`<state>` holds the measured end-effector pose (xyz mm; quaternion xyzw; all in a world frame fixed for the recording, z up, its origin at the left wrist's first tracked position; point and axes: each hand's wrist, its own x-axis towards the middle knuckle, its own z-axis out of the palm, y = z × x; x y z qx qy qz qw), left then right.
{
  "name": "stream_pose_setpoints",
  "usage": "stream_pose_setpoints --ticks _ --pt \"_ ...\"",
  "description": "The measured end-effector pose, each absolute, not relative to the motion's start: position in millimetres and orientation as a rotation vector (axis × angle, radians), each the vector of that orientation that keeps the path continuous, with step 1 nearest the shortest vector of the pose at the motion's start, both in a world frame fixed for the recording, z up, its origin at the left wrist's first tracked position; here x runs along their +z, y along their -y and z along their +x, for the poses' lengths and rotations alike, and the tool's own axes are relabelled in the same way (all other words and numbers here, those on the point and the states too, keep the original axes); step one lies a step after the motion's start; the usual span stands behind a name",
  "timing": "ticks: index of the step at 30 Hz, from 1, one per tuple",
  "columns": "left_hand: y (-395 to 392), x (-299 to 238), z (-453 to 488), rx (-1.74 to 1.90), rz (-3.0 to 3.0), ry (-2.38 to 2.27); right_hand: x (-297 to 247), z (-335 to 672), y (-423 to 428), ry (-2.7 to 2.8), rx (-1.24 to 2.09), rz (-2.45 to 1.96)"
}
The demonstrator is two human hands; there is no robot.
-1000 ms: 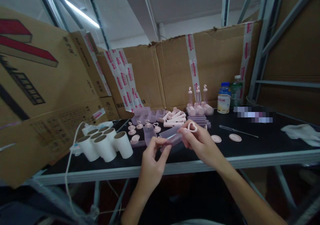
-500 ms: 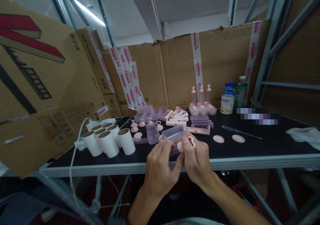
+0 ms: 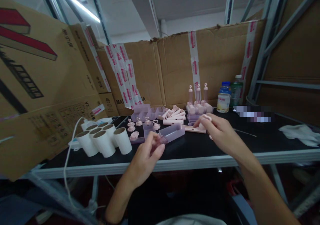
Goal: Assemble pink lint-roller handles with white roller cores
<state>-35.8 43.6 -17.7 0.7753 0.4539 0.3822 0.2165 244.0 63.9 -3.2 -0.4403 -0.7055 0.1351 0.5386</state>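
Observation:
My left hand [image 3: 143,160] is near the shelf's front edge, its fingers closed on a small translucent purple piece [image 3: 163,139]. Just beyond it stands a translucent purple box [image 3: 172,132], open at the top. My right hand [image 3: 220,129] is farther right, pinching a pale pink piece with a ring [image 3: 207,117] above one end of a pink bar [image 3: 192,129]. A pink disc [image 3: 211,137] is mostly hidden beneath that hand. Left of the box are several pink ring-topped caps [image 3: 156,125] and an upright translucent purple part [image 3: 148,130].
White cardboard tubes [image 3: 100,143] stand at left beside a white cable [image 3: 68,166]. Pink rods [image 3: 174,117] and three upright tubes on pink bases [image 3: 198,107] are behind. At right are bottles [image 3: 223,102], a thin metal tool [image 3: 246,132] and a white cloth [image 3: 301,134].
My hands, together before, have parted. The right moved right and away with the pink ring piece; the left shifted slightly left, still with the translucent piece. The view has shifted a little.

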Motion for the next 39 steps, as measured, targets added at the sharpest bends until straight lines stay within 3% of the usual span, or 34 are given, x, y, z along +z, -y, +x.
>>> stream_pose_setpoints --ticks 4,10,19,24,30,39 --pt "-41.2 -27.1 -14.7 0.871 2.445 -1.354 -15.1 266.2 -84.2 2.033 0.254 -1.375" --pt "-58.3 -46.4 13.4 0.668 3.018 -1.667 -28.8 264.3 -99.7 2.105 0.187 -1.542" --pt "-77.0 -56.9 38.1 0.681 2.939 -1.758 -26.5 267.0 -106.1 1.973 0.042 -1.616" --pt "-78.4 -60.8 40.8 0.701 2.9 -1.661 -1.2 283.3 -120.6 1.868 -0.09 -1.674" --pt "-84.6 -53.6 43.5 0.72 2.844 -1.52 34.7 279.4 -212.3 1.849 -0.095 -1.812" --pt "-81.3 -53.6 83.0 0.643 2.931 -1.006 32.4 251.2 -307.8 1.708 0.004 -1.974"
